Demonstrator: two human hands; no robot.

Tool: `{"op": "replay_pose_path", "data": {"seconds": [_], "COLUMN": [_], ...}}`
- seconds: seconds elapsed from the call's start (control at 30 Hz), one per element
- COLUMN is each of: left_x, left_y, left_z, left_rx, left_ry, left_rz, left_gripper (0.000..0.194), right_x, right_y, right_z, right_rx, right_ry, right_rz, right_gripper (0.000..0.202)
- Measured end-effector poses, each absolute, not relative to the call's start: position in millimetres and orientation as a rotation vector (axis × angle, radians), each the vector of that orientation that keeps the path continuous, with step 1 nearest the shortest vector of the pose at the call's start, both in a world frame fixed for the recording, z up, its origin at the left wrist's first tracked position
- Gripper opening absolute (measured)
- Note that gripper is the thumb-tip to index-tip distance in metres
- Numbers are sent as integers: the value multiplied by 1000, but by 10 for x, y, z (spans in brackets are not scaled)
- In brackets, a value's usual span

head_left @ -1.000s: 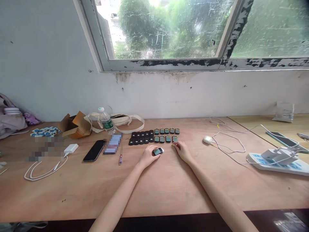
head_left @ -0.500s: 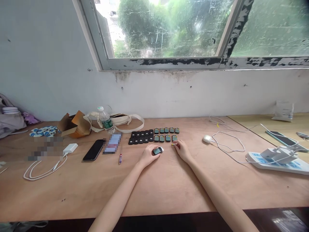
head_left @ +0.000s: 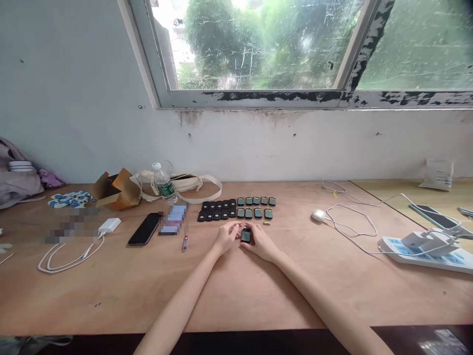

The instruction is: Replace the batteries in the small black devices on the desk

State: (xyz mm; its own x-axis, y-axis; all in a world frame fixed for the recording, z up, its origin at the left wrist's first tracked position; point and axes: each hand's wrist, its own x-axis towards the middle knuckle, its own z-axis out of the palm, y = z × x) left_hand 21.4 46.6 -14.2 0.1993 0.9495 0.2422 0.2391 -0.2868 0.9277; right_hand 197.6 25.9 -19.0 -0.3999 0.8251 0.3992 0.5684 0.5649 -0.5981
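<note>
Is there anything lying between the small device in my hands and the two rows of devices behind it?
Nothing visible. The small device sits between the left hand and right hand, with bare table up to the rows; a tiny yellow piece lies off right.

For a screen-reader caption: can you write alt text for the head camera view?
Both hands, left hand and right hand, hold one small dark device over a wooden table. Behind it lie two rows of similar devices; a phone lies left, a power strip right.
</note>
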Motion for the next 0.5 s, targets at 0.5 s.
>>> {"op": "replay_pose_path", "data": {"seconds": [0.5], "left_x": [211], "left_y": [500], "left_z": [-173], "left_rx": [1639], "left_ry": [1231], "left_rz": [1165], "left_gripper": [33], "right_x": [3278], "right_y": [1109], "right_z": [-468], "right_rx": [-1398], "right_ry": [-1651], "right_rz": [377], "right_gripper": [71]}}
